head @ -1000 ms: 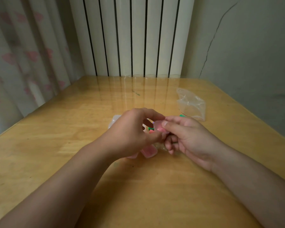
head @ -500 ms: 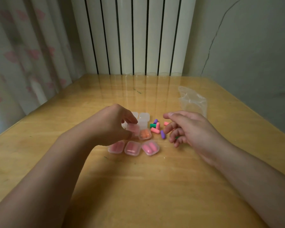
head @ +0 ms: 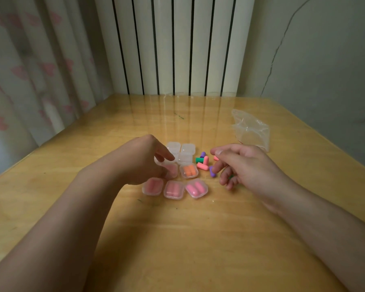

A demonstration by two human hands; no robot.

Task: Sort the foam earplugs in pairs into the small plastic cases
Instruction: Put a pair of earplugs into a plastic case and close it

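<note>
Head view: nearest me the worktop (head: 177, 245) is bare wood, crossed only by my two forearms. Beyond that lies a row of three closed cases: a left pink case (head: 152, 186), a middle pink case (head: 174, 189) and a right pink case (head: 196, 188), each with pink earplugs showing through the lid. Just behind them my left hand (head: 139, 160) hangs over a fourth pink case (head: 171, 170); its fingers (head: 164, 157) are curled over the lid, and I cannot tell whether they grip it or only touch it. Beside that case sits the orange case (head: 189, 170), closed on orange earplugs. My right hand (head: 247, 165) hovers to the right, fingers loosely curled and apart, holding nothing that I can see. It partly hides the loose earplugs (head: 203, 163), a small heap of pink, green and purple ones; one purple earplug (head: 212, 171) lies just under my fingertips. Behind the orange case stand two clear empty cases (head: 187, 153), touching each other. Farther right, well apart from the heap, lies a crumpled plastic bag (head: 251, 129). The far half of the worktop is open up to the radiator (head: 175, 45). A curtain (head: 30, 70) hangs past the left edge and a wall (head: 325, 60) rises past the right edge.
</note>
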